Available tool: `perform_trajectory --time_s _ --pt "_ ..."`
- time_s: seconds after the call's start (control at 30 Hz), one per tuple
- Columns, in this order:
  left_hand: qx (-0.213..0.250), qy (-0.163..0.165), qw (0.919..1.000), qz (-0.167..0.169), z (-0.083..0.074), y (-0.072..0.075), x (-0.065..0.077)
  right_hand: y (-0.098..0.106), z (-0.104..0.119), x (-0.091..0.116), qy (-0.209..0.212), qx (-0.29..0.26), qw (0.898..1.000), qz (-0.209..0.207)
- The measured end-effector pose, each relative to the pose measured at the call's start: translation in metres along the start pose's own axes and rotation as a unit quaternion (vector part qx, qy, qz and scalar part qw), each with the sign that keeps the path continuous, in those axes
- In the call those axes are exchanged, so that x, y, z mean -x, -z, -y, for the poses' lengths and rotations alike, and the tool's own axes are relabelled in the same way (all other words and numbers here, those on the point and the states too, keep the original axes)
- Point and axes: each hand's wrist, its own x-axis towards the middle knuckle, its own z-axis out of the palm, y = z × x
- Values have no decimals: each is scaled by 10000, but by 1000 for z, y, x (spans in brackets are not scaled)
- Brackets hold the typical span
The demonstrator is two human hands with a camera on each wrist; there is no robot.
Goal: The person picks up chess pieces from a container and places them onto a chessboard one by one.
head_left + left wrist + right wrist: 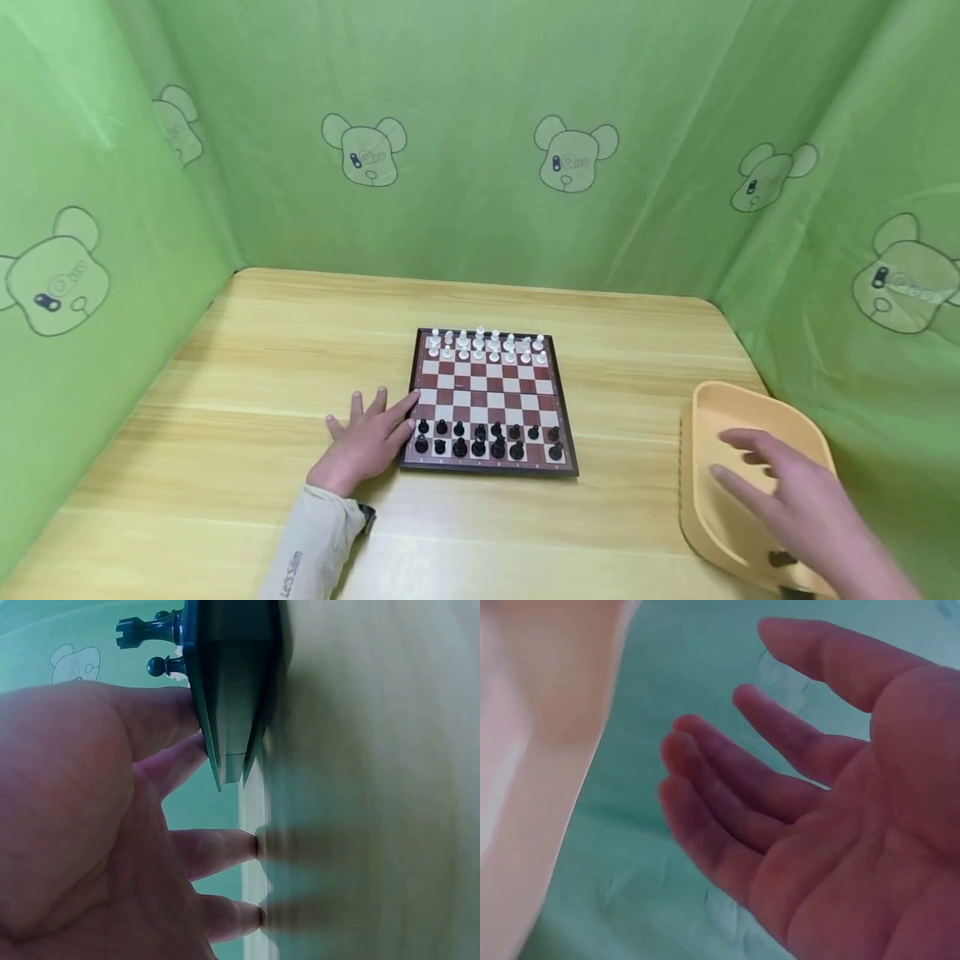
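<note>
A chessboard [487,404] with red and white squares lies on the table. White chess pieces [478,342] fill its two far rows, and black chess pieces [460,447] stand in the two near rows, with a bare square beside the near-right corner piece. My left hand [363,447] touches the board's left edge with thumb and index finger, its other fingers spread on the table. In the left wrist view, a black rook [144,631] and a black pawn [166,666] show above the board's dark side. My right hand [802,496], fingers loosely bent and holding nothing, hovers over an orange tray [697,508].
Inside the tray, near its front, lies a small dark object [782,558]. The wooden table [600,517] is bounded at the back and both sides by green curtains [465,225] printed with bear heads. A dark band [367,518] circles my left wrist.
</note>
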Motion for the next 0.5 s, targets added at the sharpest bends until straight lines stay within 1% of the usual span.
perform_trajectory --time_s 0.1,0.17,0.23,0.33,0.4,0.5 --pt "-13 -17 10000 -9 1 -1 -1 12 -25 7 -302 200 9977 573" --pt "-3 -6 10000 -4 2 -1 -1 16 -36 10 -467 262 9928 1075" --pt "6 -7 10000 -18 3 -1 -1 17 -43 13 -658 293 9841 1624" --pt "30 9 10000 -16 3 -2 -1 16 -50 16 -917 308 9678 2325" --pt "28 -8 10000 -19 3 -2 -1 13 -53 18 -1038 337 9581 2649" --pt "41 -7 10000 -8 3 -2 -2 6 -54 21 -1114 418 9502 2880"
